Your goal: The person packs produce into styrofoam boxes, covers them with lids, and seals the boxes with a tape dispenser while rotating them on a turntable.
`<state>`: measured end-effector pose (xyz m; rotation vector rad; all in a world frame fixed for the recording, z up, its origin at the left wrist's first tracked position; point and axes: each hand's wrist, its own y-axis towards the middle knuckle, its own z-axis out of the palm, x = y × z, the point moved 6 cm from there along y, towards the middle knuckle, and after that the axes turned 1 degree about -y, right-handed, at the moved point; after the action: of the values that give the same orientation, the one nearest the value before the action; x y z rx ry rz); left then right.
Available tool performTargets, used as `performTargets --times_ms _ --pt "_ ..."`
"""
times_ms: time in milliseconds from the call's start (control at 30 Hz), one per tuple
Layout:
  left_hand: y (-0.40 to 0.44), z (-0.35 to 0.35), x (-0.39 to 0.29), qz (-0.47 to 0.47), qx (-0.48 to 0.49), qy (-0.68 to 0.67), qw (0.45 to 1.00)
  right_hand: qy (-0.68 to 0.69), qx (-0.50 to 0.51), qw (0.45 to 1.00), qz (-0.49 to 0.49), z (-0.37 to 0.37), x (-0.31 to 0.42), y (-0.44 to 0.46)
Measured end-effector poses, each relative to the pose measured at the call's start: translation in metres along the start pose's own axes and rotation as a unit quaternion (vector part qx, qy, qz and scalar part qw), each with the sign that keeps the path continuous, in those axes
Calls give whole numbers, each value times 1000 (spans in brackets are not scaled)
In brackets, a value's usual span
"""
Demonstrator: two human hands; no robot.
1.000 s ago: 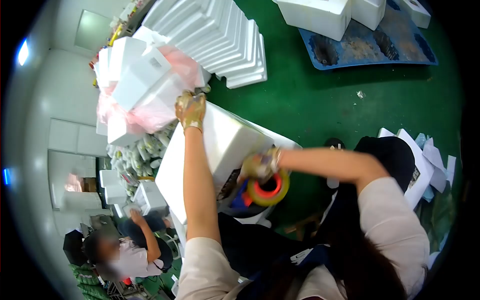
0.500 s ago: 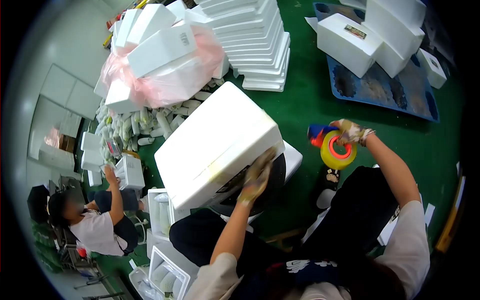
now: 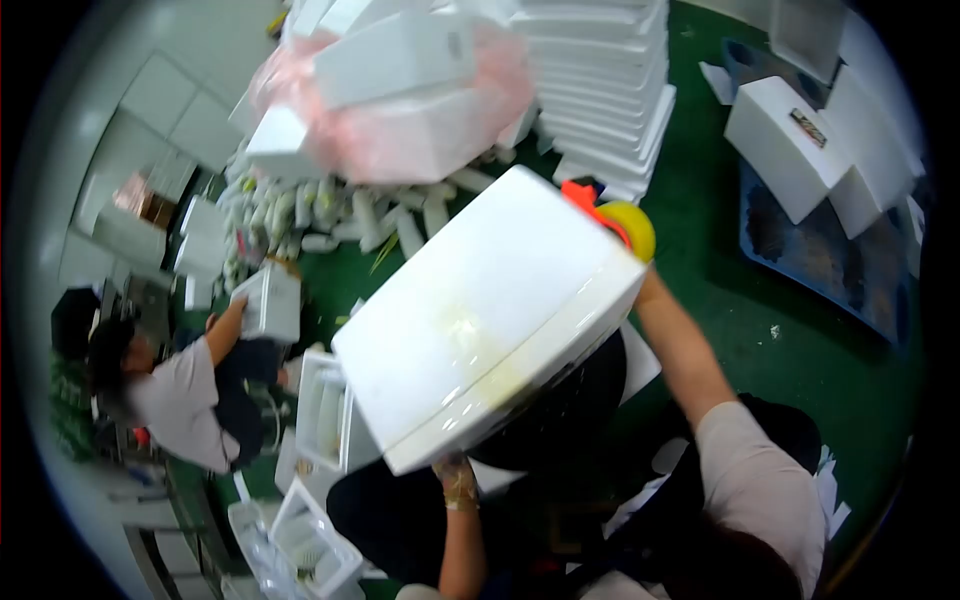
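Observation:
A white foam box with clear tape along its near side rests tilted over a round black stool top. Under its lower left corner my left hand grips the box, fingers hidden beneath it. My right arm reaches round the box's right end, where the box hides most of my right hand. At the far right corner is the tape dispenser, orange with a yellow roll, held by that hand against the box.
White foam lids are stacked ahead, beside boxes in pink plastic. Wrapped vegetables lie heaped on the green floor. Open foam boxes stand at left, near a seated person. More boxes sit on a blue pallet.
The tape dispenser has moved from the box's right side to its far right corner. My left hand has shifted from the near side to beneath the lower left corner. The view has turned.

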<state>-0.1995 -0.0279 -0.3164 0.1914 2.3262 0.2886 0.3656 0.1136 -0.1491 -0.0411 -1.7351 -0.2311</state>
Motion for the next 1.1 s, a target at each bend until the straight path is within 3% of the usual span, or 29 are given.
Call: performTargets --times_ms 33,67,133,167,233,300,333,367,433,533,567,667,733,767,800,833,900,933,967,1000,1033,1067,1100 --pt "13 1 -50 -103 -139 -282 944 19 -5 999 40 10 -7 4" --pt "46 -15 -113 -101 -204 -297 927 47 -22 996 73 10 -11 0" --pt "81 -35 -162 -124 -194 -311 922 108 -53 985 124 5 -16 -14" --pt "103 -48 -147 -137 -126 -303 935 148 -73 976 143 -2 -20 -28" --pt "133 -66 -131 -191 -125 -187 955 241 -118 949 164 -20 -26 -69" --pt "159 -82 -244 -221 -197 -141 945 347 -171 906 171 -32 -27 -117" --pt "182 -87 -278 -1 -147 -34 989 399 -199 879 169 -35 -29 -142" --pt "203 -83 -308 223 -93 73 968 445 -231 851 158 -44 -30 -163" --pt "262 -39 -341 293 -13 31 956 522 -293 793 116 -63 -25 -203" --pt "298 60 -498 572 -33 128 809 589 -382 712 9 -118 -7 -244" --pt "312 97 -554 571 75 17 817 598 -408 689 -35 -144 2 -251" --pt "330 169 -751 373 173 85 908 599 -454 639 -162 -233 36 -258" --pt "318 201 -842 459 160 32 873 593 -475 614 -214 -300 64 -258" --pt "305 202 -871 447 159 -37 880 594 -490 602 -210 -331 79 -258" --pt "299 207 -894 455 179 -70 869 591 -547 577 -138 -346 93 -264" --pt "308 246 -906 458 315 -224 800 580 -547 586 -142 -377 81 -267" --pt "278 234 -875 453 307 -299 782 535 -631 557 -66 -415 34 -287" --pt "262 216 -848 485 320 -267 769 536 -631 557 -63 -425 11 -297" --pt "246 197 -812 513 333 -236 755 518 -580 625 -66 -433 -5 -301" --pt "238 183 -766 479 350 -257 763 496 -524 689 -69 -433 -9 -302" --pt "236 167 -710 426 388 -251 778 496 -522 691 -63 -421 -6 -305" --pt "237 138 -653 445 366 -216 788 463 -521 716 -14 -404 0 -306" --pt "234 96 -603 374 364 -186 833 434 -517 738 11 -395 -9 -309"
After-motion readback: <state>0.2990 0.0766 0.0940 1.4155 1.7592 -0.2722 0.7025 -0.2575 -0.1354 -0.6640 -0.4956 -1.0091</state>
